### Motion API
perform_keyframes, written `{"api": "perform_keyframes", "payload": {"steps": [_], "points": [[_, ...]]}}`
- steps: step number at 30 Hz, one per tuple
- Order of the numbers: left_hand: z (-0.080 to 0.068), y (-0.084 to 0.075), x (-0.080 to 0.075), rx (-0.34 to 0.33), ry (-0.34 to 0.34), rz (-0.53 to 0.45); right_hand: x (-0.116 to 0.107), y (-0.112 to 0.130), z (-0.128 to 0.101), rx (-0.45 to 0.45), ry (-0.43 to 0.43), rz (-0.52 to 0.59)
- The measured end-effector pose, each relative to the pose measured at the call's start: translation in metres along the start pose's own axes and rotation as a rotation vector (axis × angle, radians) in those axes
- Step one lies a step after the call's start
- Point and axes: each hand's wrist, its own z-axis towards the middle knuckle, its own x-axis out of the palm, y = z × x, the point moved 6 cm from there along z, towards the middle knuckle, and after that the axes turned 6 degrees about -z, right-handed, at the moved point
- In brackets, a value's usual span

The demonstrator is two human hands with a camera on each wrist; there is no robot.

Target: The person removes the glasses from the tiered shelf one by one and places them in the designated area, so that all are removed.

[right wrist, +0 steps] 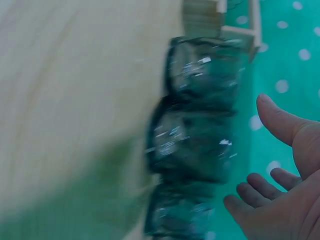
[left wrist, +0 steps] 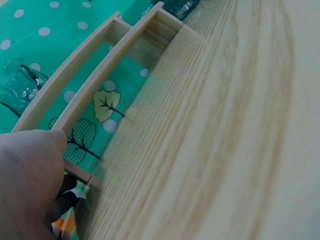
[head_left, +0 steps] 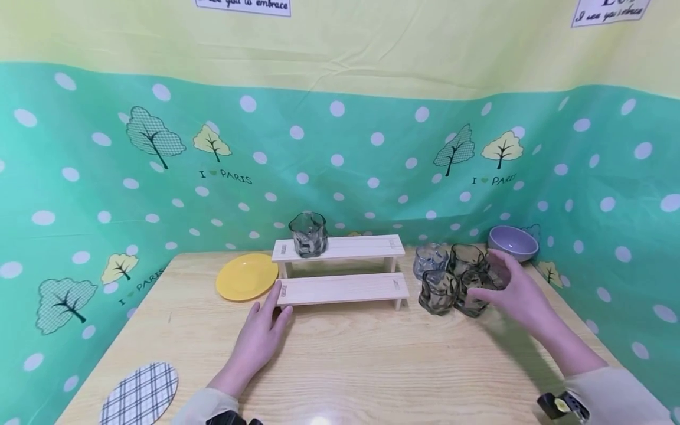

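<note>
The left hand [head_left: 258,337], fingers straight, touches the left end of the wooden shelf [head_left: 340,288] at the table's [head_left: 340,366] centre. At 3 o'clock of the shelf, the right hand [head_left: 514,290], fingers spread and gripping nothing, reaches the clustered glasses [head_left: 451,277]. One glass [head_left: 307,234] stands on the shelf's upper step.

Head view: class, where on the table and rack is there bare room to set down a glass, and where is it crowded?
Free: the rack's lower shelf, its upper shelf right of the glass, and the table between both hands. Crowded: the glasses by the right hand.
</note>
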Motion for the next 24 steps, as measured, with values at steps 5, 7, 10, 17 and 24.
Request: {"api": "perform_keyframes", "payload": {"steps": [5, 7, 10, 17, 24], "points": [[0.0, -0.001, 0.0, 0.003, 0.004, -0.005, -0.004, 0.037, 0.007, -0.048, -0.025, 0.011], [0.0, -0.002, -0.001, 0.013, 0.0, -0.005, -0.002, 0.054, 0.011, -0.053, -0.011, 0.03], [0.001, -0.003, -0.001, 0.024, 0.0, -0.004, 0.007, 0.077, 0.017, -0.073, 0.019, 0.062], [0.002, -0.005, -0.003, 0.019, 0.006, 0.001, 0.039, 0.125, 0.042, -0.134, 0.078, 0.154], [0.002, -0.003, -0.002, -0.008, 0.02, -0.003, 0.074, 0.17, 0.064, -0.185, 0.145, 0.253]]}}
